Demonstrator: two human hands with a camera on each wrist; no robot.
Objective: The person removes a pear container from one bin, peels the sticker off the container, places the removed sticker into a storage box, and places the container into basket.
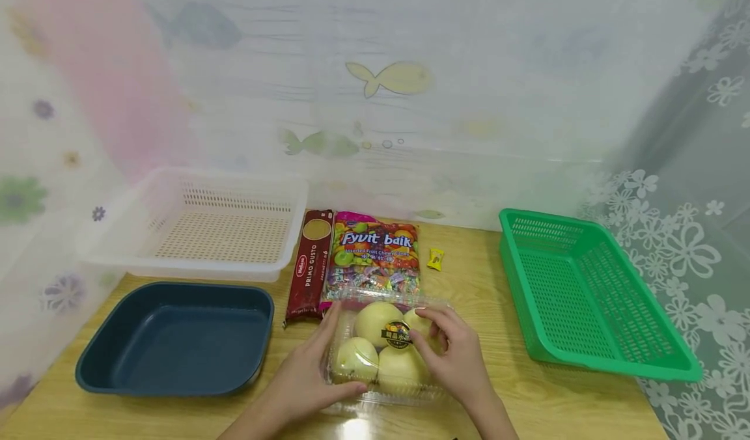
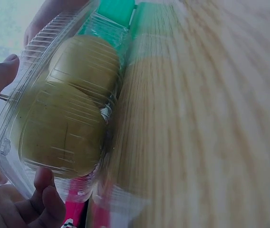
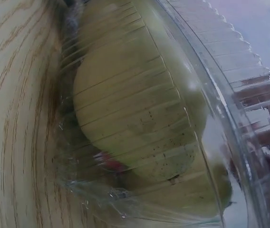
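- Overhead, the head view shows the left hand (image 1: pixel 313 378) and right hand (image 1: pixel 454 355) clasping opposite sides of the clear fruit box (image 1: pixel 383 349) on the wooden table (image 1: pixel 486 297), just in front of the candy bag (image 1: pixel 375 254)
- Only the left wrist view shows that hand's fingertips (image 2: pixel 44 187) curled against the box wall
- The right wrist view shows speckled fruit (image 3: pixel 139 118) through ribbed plastic

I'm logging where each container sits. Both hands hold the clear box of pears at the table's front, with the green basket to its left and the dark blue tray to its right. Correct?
Not quite: the sides are swapped. The head view shows the green basket right of the clear box of pears and the dark blue tray on its left. The left hand and right hand do hold it.
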